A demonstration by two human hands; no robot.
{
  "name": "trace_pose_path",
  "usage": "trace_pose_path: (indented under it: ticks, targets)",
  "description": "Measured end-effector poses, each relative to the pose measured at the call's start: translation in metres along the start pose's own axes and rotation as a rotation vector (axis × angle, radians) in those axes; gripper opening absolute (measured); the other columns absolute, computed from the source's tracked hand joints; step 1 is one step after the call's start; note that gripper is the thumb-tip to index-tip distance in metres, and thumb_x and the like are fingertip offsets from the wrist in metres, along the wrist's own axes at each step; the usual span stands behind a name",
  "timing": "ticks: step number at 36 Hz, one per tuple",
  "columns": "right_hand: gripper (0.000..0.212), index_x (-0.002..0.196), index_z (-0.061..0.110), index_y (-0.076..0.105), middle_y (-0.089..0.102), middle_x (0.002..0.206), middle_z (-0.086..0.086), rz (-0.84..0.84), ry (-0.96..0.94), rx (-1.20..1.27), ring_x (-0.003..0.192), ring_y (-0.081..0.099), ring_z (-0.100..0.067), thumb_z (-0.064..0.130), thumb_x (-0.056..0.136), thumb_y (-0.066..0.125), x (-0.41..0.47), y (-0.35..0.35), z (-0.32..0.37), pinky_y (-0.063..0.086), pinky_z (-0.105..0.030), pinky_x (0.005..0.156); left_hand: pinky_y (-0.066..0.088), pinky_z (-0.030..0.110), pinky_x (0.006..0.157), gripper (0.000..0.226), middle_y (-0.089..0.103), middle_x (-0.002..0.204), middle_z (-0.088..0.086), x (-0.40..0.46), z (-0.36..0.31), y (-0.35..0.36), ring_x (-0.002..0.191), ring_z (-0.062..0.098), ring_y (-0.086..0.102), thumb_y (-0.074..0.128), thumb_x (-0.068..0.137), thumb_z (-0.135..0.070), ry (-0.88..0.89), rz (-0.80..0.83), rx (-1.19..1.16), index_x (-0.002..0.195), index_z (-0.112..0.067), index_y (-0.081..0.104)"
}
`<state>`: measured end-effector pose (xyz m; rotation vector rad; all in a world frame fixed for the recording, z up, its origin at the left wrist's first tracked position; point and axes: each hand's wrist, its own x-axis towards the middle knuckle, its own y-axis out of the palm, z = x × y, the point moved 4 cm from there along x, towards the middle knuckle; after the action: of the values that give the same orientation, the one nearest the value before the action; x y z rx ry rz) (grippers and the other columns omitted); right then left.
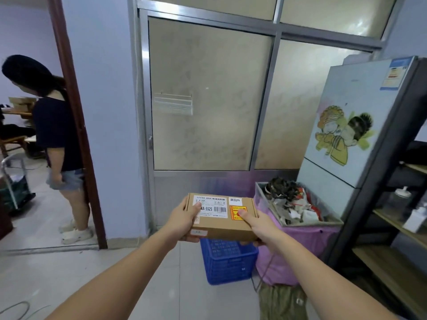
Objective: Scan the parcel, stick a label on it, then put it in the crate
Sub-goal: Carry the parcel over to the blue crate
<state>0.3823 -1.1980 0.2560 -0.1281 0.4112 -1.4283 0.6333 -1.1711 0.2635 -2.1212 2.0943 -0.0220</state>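
Note:
A flat brown cardboard parcel (220,225) is held level in front of me, above the blue plastic crate (228,262) on the floor. Its top carries a white barcode label, a small white sticker and an orange-yellow label. My left hand (182,217) grips the parcel's left end, thumb on the white label. My right hand (256,224) grips the right end, thumb pressed on the orange-yellow label. The crate's near part is hidden behind the parcel; what lies inside it cannot be seen.
A bin lined with a pink bag (300,245), full of paper scraps, stands right of the crate. A fridge (360,125) and wooden shelves (402,227) fill the right side. A person (57,144) stands in the doorway at left. A glazed metal partition (208,95) is ahead.

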Motion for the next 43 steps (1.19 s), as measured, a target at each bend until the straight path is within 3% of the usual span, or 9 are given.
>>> trace_pose_path:
  ticks: [9, 17, 22, 26, 32, 43]
  targets:
    - [0.036, 0.117, 0.038, 0.058, 0.082, 0.09, 0.007, 0.073, -0.022, 0.003, 0.074, 0.081, -0.029, 0.064, 0.093, 0.06, 0.121, -0.009, 0.021, 0.041, -0.024, 0.042, 0.066, 0.04, 0.06, 0.022, 0.082, 0.091, -0.009, 0.118, -0.014, -0.005, 0.08, 0.018, 0.081, 0.052, 0.105, -0.049, -0.004, -0.052, 0.004, 0.124, -0.039, 0.054]
    - [0.037, 0.118, 0.039, 0.056, 0.081, 0.09, 0.01, 0.119, -0.019, -0.021, 0.076, 0.081, -0.028, 0.065, 0.092, 0.06, 0.22, 0.003, 0.049, 0.045, -0.023, 0.042, 0.067, 0.037, 0.069, 0.034, 0.078, 0.112, 0.001, 0.205, -0.026, -0.03, 0.088, 0.018, 0.08, 0.049, 0.107, -0.043, 0.004, -0.082, 0.006, 0.138, -0.029, 0.049]
    - [0.037, 0.119, 0.038, 0.057, 0.082, 0.091, 0.004, 0.113, -0.019, -0.014, 0.076, 0.081, -0.029, 0.064, 0.093, 0.061, 0.288, 0.024, 0.064, 0.044, -0.022, 0.038, 0.067, 0.045, 0.067, 0.031, 0.079, 0.105, 0.002, 0.27, -0.026, -0.06, 0.087, 0.024, 0.08, 0.049, 0.106, -0.048, -0.014, -0.076, 0.022, 0.134, -0.034, 0.05]
    - [0.041, 0.121, 0.038, 0.057, 0.08, 0.1, -0.001, 0.09, -0.019, -0.021, 0.081, 0.08, -0.029, 0.065, 0.091, 0.061, 0.343, 0.042, 0.076, 0.046, -0.021, 0.04, 0.067, 0.042, 0.064, 0.031, 0.079, 0.104, 0.002, 0.324, -0.024, -0.087, 0.088, 0.024, 0.079, 0.051, 0.106, -0.05, -0.01, -0.072, 0.026, 0.133, -0.035, 0.051]
    - [0.037, 0.117, 0.041, 0.055, 0.08, 0.1, -0.001, 0.073, 0.017, -0.02, 0.074, 0.081, -0.029, 0.067, 0.09, 0.061, 0.414, 0.059, 0.085, 0.046, -0.021, 0.038, 0.066, 0.04, 0.062, 0.031, 0.078, 0.109, 0.004, 0.402, -0.013, -0.11, 0.091, 0.027, 0.079, 0.052, 0.105, -0.05, -0.062, -0.039, 0.008, 0.132, -0.036, 0.053]
    - [0.041, 0.12, 0.038, 0.056, 0.082, 0.094, 0.0, 0.004, 0.109, 0.047, 0.078, 0.081, -0.029, 0.066, 0.091, 0.062, 0.53, 0.055, 0.076, 0.045, -0.019, 0.038, 0.067, 0.045, 0.06, 0.02, 0.082, 0.09, -0.011, 0.555, 0.005, -0.116, 0.077, 0.02, 0.081, 0.057, 0.1, -0.055, -0.094, 0.077, 0.02, 0.119, -0.046, 0.055]
